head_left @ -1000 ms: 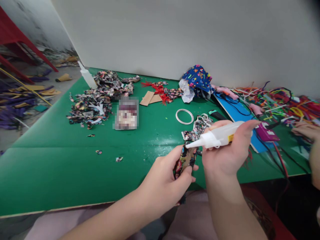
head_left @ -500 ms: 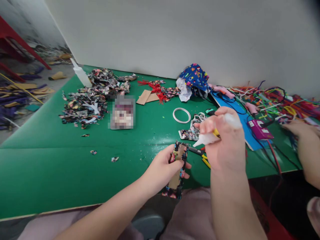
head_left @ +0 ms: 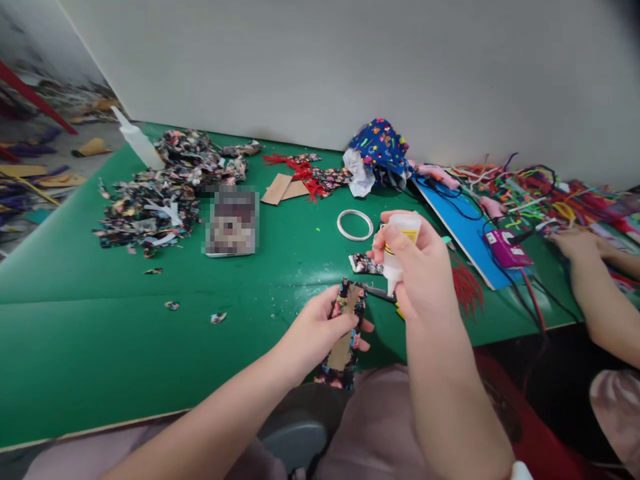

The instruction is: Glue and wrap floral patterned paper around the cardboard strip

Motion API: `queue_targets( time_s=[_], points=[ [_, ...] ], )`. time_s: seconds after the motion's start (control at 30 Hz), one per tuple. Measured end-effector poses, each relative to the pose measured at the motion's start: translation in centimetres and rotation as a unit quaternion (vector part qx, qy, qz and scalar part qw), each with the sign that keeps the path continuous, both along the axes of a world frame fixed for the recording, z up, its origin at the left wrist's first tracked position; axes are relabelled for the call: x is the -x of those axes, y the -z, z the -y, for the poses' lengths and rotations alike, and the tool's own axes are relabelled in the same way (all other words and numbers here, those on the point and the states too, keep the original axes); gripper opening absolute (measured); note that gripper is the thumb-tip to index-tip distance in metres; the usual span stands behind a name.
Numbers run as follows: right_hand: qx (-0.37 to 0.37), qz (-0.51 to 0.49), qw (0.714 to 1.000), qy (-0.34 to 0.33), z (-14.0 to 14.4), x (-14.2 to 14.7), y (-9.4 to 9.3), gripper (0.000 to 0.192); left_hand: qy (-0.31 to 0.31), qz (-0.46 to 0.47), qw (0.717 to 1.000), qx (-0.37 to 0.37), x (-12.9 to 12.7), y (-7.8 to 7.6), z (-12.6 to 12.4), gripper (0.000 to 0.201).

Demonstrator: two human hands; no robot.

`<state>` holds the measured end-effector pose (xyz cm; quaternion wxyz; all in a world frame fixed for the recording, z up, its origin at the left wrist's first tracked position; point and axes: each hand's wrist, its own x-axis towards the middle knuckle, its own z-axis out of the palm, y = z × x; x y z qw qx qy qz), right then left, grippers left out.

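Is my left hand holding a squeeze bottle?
No, your left hand holds a floral-edged strip; your right hand grips a bottle.

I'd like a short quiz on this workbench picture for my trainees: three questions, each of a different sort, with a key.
1. Multiple choice: the right hand holds (a) a red tassel, (b) a squeeze bottle, (c) a blue board.
2. True or false: the white ring lies on the blue board.
3. Fill the gap: the brown strip with patterned fabric edges is in the ____ hand.

Key: 1. b. 2. False; it lies on the green table. 3. Left hand.
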<state>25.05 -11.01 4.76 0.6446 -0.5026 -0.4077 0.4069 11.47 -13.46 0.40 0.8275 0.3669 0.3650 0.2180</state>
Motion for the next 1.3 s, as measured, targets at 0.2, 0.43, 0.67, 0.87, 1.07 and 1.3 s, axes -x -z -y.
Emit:
queue_targets(
  time_s=[0.2,0.43,0.67,0.87,1.07,1.3],
  points=[
    [0.022,-0.031,0.999,-0.02,-0.6,-0.3,0.6,0.031,-0.001,-0.006,1.0,0.009,0.0,-0.1,-0.1,0.026],
    [0.012,-0.077,0.997,-0.021,-1.0,-0.5,0.9,0.034,0.002,-0.004,1.0,0.018,0.1,-0.6,0.0,0.028],
    [-0.005,-0.033,0.999,0.023,-1.2,-0.7,1.4,0.051,0.015,0.027,0.999,0.044,0.3,-1.1,0.2,0.025],
    [-0.064,0.024,0.995,0.074,-1.0,-0.7,1.6,0.051,0.031,0.041,0.997,0.053,0.8,-2.2,0.4,0.028],
    [-0.071,0.066,0.991,0.093,-0.5,-0.2,1.1,0.049,0.038,0.059,0.996,0.053,1.0,-2.8,0.6,0.02],
    [-0.092,0.08,0.986,0.111,-0.8,-0.1,1.3,0.051,0.033,0.067,0.996,0.049,1.0,-2.7,0.6,0.017]
  ],
)
